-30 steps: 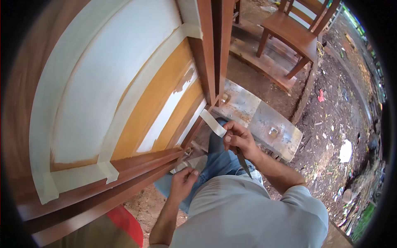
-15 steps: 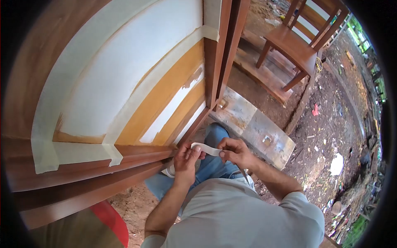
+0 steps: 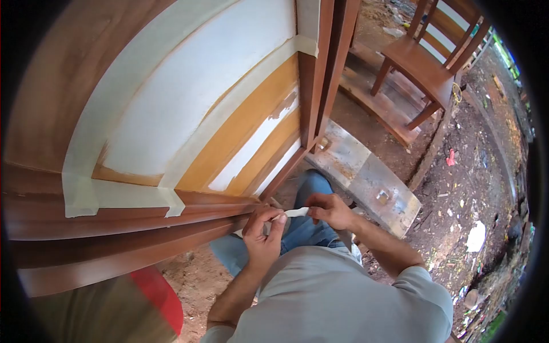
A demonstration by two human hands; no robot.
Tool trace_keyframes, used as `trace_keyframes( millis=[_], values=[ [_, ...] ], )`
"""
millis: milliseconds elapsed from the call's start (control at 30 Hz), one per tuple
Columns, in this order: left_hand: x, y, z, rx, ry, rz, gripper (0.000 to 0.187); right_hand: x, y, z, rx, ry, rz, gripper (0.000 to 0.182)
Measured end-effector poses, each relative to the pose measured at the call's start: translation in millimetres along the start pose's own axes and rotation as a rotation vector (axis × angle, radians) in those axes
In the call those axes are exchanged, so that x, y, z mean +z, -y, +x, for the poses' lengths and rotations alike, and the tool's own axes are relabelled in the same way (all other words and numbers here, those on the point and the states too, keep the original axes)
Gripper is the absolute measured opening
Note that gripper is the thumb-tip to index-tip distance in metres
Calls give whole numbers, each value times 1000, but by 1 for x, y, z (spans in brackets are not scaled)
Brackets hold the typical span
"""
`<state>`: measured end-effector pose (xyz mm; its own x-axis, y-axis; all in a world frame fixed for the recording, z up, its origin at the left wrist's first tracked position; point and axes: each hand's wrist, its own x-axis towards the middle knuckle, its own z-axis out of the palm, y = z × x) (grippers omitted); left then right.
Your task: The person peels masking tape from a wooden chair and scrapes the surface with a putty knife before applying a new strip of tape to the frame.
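A short pale strip of masking tape (image 3: pixel 297 212) stretches between my two hands in front of my lap, slightly twisted. My left hand (image 3: pixel 265 235) pinches its left end between thumb and fingers. At the other end, the fingertips of my right hand (image 3: pixel 333 211) are closed on it. Just beyond the hands stands a brown wooden furniture piece (image 3: pixel 217 207) with a panel of white and ochre bands (image 3: pixel 200 86). Wide masking tape (image 3: pixel 123 193) borders the white area, its ends folded over the frame. Part of a pale object by my left hand is hidden.
A wooden chair (image 3: pixel 416 60) stands on boards (image 3: pixel 377 108) at the upper right. A stained flat slab (image 3: pixel 366 174) lies beyond my knee (image 3: pixel 314 184). Littered soil (image 3: pixel 443 206) spreads to the right. At lower left is a red-edged brown object (image 3: pixel 114 308).
The view has shifted, so the furniture and chair appear farther right. Between my hands the tape has turned from a broad, curved strip to a narrower, twisted one.
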<state>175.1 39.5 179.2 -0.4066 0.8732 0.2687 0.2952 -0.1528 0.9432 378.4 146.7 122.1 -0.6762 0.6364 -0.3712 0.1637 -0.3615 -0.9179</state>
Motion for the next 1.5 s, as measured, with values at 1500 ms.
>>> trace_keyframes(
  millis=[1500],
  values=[
    [-26, -45, 1, -23, 47, 285, 21, 31, 7, 18, -279, 47, 207, 8]
  ],
)
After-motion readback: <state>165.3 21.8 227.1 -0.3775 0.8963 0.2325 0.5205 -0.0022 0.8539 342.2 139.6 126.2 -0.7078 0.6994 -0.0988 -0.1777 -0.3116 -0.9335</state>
